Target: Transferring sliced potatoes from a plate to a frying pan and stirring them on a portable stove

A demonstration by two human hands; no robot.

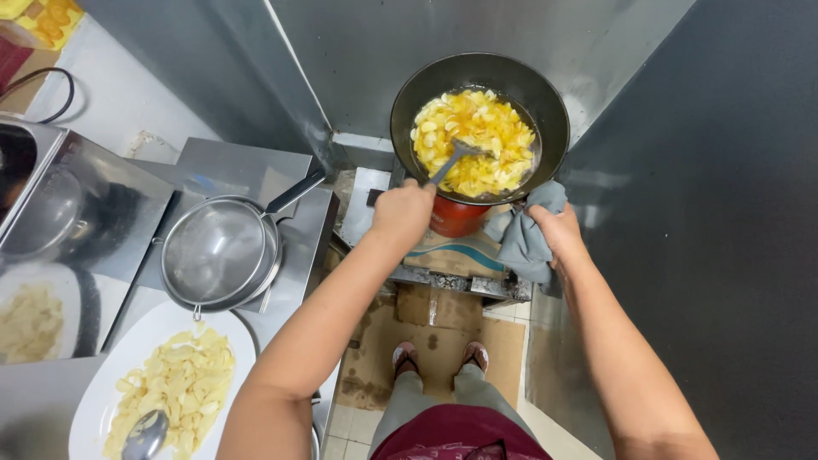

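Closed in a fist, the left hand [402,213] grips the near end of a dark spatula [454,158], while the right hand [558,228] is clamped on a grey cloth [524,234] bunched against the near right rim of the wok [545,106]. The spatula's long axis runs from the fist at the near left up and to the right, its far end sunk among the pale yellow slices [475,141] that float in oil and fill the middle of the wok. The wok itself is dark and round and sits on a red burner [456,217], far from the person and just right of centre, with steel wall panels [383,51] rising behind it.

Below the burner stands a low metal stand [443,277], with brown cardboard [443,341] laid on the floor in front of it, where the person's sandalled feet [439,356] rest.

To the left, well apart from the wok, a steel counter [298,230] carries a metal strainer [217,251] set in a bowl, its handle pointing up and right toward the burner. Nearer and further left lies a white plate [106,383] heaped with raw pale slices, a metal spoon [145,436] resting on its near edge. Nothing stands between either hand and the wok.
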